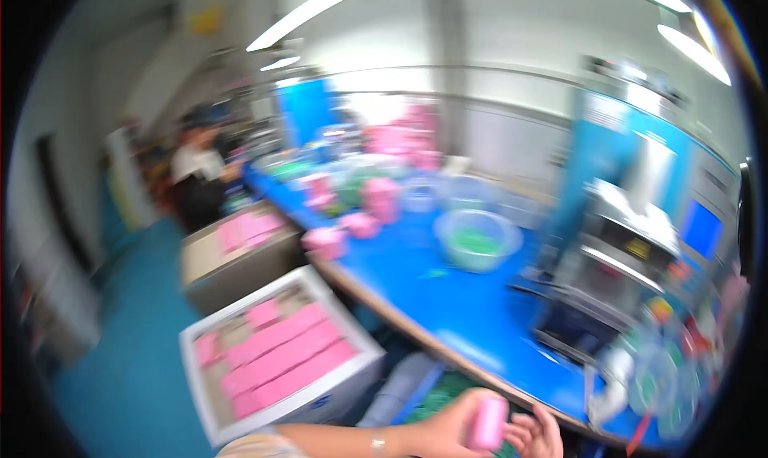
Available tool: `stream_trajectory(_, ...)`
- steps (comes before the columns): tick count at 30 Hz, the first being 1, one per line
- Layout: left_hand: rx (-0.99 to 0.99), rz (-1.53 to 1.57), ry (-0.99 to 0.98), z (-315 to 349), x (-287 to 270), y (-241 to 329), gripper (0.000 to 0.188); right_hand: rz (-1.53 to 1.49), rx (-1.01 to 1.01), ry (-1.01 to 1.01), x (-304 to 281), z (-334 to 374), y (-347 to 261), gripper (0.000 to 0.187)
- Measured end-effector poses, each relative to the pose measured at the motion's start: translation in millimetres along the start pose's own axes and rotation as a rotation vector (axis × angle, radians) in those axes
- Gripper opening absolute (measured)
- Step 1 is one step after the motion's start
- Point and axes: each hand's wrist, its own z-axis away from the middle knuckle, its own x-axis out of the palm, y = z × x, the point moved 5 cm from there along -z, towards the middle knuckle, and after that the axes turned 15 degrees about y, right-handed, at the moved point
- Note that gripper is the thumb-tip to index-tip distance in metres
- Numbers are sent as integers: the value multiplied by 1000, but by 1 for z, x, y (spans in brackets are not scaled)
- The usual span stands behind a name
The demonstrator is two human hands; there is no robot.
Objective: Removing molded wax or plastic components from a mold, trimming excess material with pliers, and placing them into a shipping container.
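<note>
Looking down, I see a big blue table [448,298] first. Left of the table sits a white box [280,354] full of flat pink packs. On the table stands a clear bowl [478,238] with green bits. Below the table's near edge, my left hand [448,430] wraps its fingers round a small pink pack [488,423], standing upright. My right hand [540,438] is just beside it, fingers loosely open.

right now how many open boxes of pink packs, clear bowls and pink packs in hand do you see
open boxes of pink packs: 2
clear bowls: 1 sharp enough to count
pink pack held in the left hand, right hand beside it: 1
total: 4
</note>
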Motion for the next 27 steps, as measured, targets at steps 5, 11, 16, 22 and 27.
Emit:
stream_trajectory(5,-1001,1340,-307,-12,17,-20,72,-446,-12,-61,-18,-12,-88,44)
stream_trajectory(11,-905,1136,-417,-10,48,-5,79,-211,12,24,-3,-77,-135,55)
stream_trajectory(16,-793,1001,-253,-8,25,-26,75,-102,77,51,-8,-98,-139,48)
stream_trajectory(22,-502,504,250,-26,-60,-34,73,-297,88,-219,4,-18,-98,51)
stream_trajectory(27,-79,-197,308,-40,-91,2,104,-364,488,-613,7,9,-73,73)
